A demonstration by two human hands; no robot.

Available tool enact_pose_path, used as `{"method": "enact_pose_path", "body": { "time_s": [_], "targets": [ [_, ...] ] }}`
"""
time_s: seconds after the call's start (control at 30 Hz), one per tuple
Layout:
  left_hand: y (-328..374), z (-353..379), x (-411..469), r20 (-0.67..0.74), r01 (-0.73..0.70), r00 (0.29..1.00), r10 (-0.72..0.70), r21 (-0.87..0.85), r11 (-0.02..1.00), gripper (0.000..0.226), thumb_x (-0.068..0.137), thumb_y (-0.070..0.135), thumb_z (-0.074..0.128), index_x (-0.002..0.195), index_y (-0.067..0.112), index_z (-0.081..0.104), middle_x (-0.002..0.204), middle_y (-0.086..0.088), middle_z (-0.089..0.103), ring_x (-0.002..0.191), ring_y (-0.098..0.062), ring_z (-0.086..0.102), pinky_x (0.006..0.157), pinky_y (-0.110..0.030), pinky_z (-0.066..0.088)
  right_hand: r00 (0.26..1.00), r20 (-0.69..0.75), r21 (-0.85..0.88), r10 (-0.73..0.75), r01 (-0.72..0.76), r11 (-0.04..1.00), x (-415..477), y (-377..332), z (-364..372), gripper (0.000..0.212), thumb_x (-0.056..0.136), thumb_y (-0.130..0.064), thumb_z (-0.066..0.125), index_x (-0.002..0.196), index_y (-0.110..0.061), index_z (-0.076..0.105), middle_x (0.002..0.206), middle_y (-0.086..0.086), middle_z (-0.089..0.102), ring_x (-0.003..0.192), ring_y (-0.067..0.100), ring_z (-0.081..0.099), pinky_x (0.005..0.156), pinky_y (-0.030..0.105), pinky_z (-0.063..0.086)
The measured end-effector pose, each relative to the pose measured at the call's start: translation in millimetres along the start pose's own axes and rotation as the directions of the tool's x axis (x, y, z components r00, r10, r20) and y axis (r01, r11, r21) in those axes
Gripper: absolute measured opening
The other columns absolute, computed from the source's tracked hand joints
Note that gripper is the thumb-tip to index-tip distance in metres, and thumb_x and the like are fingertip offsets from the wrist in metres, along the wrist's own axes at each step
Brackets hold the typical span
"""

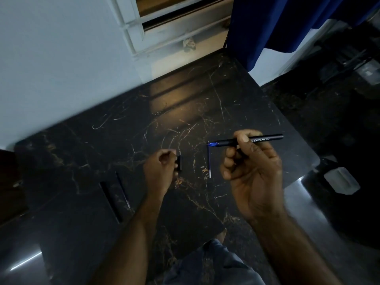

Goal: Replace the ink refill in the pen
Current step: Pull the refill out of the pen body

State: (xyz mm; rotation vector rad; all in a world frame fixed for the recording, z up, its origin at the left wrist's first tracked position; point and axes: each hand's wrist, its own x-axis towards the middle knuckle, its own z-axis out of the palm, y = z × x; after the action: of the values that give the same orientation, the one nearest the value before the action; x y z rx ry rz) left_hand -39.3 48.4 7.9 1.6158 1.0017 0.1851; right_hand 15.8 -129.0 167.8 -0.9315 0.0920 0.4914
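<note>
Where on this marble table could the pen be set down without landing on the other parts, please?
The far half of the marble table, toward the wall, is bare. So is the right edge beyond the right hand holding the pen. It is crowded between the hands, near the loose refill, and at the near left, near another refill.

A single head-worn wide-angle camera looks steeply down and forward from above the person's chest onto a dark marble tabletop (185, 112), close enough that both forearms rise from 6 o'clock into the frame's centre. The left hand (162, 169) and right hand (250, 169) sit just below mid-frame. The lens faces a pale wall (61, 58) at 11 o'clock and a window frame (164, 23) at 12 o'clock; a blue curtain (287, 27) hangs at 1 o'clock. Edges bend and dim, so the floor at 3 o'clock is perhaps only partly readable.
</note>
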Motion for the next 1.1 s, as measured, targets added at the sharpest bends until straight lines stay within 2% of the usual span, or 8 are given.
{"method": "enact_pose_path", "body": {
  "time_s": [0.07, 0.17, 0.27, 0.5, 0.67, 0.77, 1.0, 1.1],
  "targets": [
    [50.1, -8.9, -20.3, 0.071, -0.156, 0.981, 0.181, -0.271, 0.95, 0.013, 0.103, 0.013, 0.064, 0.111, 0.008, 0.072, 0.092, -0.008, 0.074, 0.073, -0.011, 0.071, 0.06, -0.03, 0.058, 0.999, 0.02, -0.012, -0.04, 0.04, 0.999, 0.8, -7.5, 7.3, 0.004, 0.094, -0.012, 0.059, 0.095, -0.008, 0.061, 0.075, 0.007, 0.063, 0.06, 0.015, 0.06, 0.045, 0.026, 0.048],
    [130.8, -25.0, -57.6, 0.225, -0.29, 0.835, 0.503, -0.597, 0.748, 0.025, 0.098, 0.017, 0.06, 0.118, 0.004, 0.069, 0.099, -0.011, 0.073, 0.086, -0.025, 0.07, 0.066, -0.035, 0.06, 0.994, 0.05, -0.018, -0.099, 0.1, 0.995, 3.2, -22.4, 27.1, 0.003, 0.095, -0.012, 0.061, 0.096, -0.009, 0.062, 0.074, 0.006, 0.064, 0.059, 0.014, 0.06, 0.045, 0.024, 0.049],
    [184.5, -31.4, -76.9, 0.202, -0.471, 0.711, 0.673, -0.573, 0.67, 0.021, 0.096, 0.013, 0.066, 0.115, 0.006, 0.071, 0.094, -0.012, 0.074, 0.081, -0.025, 0.071, 0.068, -0.035, 0.059, 0.984, 0.076, 0.001, -0.161, 0.161, 0.987, 5.1, -38.0, 51.7, 0.004, 0.094, -0.014, 0.063, 0.093, -0.009, 0.062, 0.071, 0.004, 0.063, 0.055, 0.012, 0.058, 0.043, 0.022, 0.046],
    [216.9, -39.9, -75.4, 0.081, -0.693, 0.601, 0.795, -0.442, 0.569, 0.019, 0.096, 0.009, 0.068, 0.115, 0.008, 0.071, 0.096, -0.011, 0.077, 0.082, -0.023, 0.078, 0.065, -0.036, 0.064, 0.951, 0.177, -0.009, -0.253, 0.258, 0.966, 7.2, -58.0, 77.3, 0.009, 0.093, -0.016, 0.064, 0.084, -0.013, 0.064, 0.066, 0.001, 0.059, 0.051, 0.01, 0.053, 0.039, 0.023, 0.041],
    [210.4, -38.7, -82.7, -0.015, -0.776, 0.583, 0.812, -0.308, 0.551, 0.009, 0.098, 0.019, 0.066, 0.103, 0.013, 0.069, 0.083, -0.006, 0.073, 0.068, -0.016, 0.074, 0.054, -0.029, 0.058, 0.955, 0.198, -0.038, -0.22, 0.232, 0.972, 5.7, -59.4, 77.9, 0.01, 0.095, -0.011, 0.061, 0.085, -0.01, 0.059, 0.065, 0.003, 0.055, 0.049, 0.01, 0.052, 0.037, 0.022, 0.04],
    [207.3, -33.1, -85.0, -0.078, -0.793, 0.586, 0.806, -0.256, 0.552, 0.022, 0.102, 0.025, 0.059, 0.086, 0.011, 0.061, 0.061, -0.003, 0.061, 0.049, -0.01, 0.062, 0.048, -0.028, 0.047, 0.943, 0.251, -0.051, -0.217, 0.237, 0.97, 5.0, -58.3, 76.6, 0.007, 0.094, -0.008, 0.06, 0.088, -0.007, 0.058, 0.064, 0.004, 0.057, 0.049, 0.01, 0.054, 0.038, 0.022, 0.042],
    [211.6, -33.4, -77.7, 0.155, -0.66, 0.691, 0.706, -0.264, 0.703, 0.061, 0.108, 0.027, 0.05, 0.051, 0.004, 0.053, 0.042, 0.002, 0.047, 0.036, -0.015, 0.048, 0.048, -0.026, 0.041, 0.932, 0.299, -0.102, -0.207, 0.246, 0.964, 19.7, -61.7, 61.1, 0.007, 0.096, -0.004, 0.057, 0.089, -0.004, 0.056, 0.067, 0.006, 0.056, 0.05, 0.013, 0.053, 0.039, 0.024, 0.043],
    [211.9, -29.6, -77.1, 0.163, -0.624, 0.725, 0.669, -0.254, 0.739, 0.049, 0.108, 0.029, 0.052, 0.065, 0.008, 0.061, 0.05, -0.001, 0.054, 0.041, -0.014, 0.052, 0.049, -0.025, 0.043, 0.925, 0.325, -0.126, -0.197, 0.249, 0.96, 27.5, -65.1, 54.8, 0.007, 0.097, -0.003, 0.056, 0.09, -0.003, 0.055, 0.067, 0.007, 0.055, 0.051, 0.015, 0.052, 0.04, 0.024, 0.044]
  ]
}}
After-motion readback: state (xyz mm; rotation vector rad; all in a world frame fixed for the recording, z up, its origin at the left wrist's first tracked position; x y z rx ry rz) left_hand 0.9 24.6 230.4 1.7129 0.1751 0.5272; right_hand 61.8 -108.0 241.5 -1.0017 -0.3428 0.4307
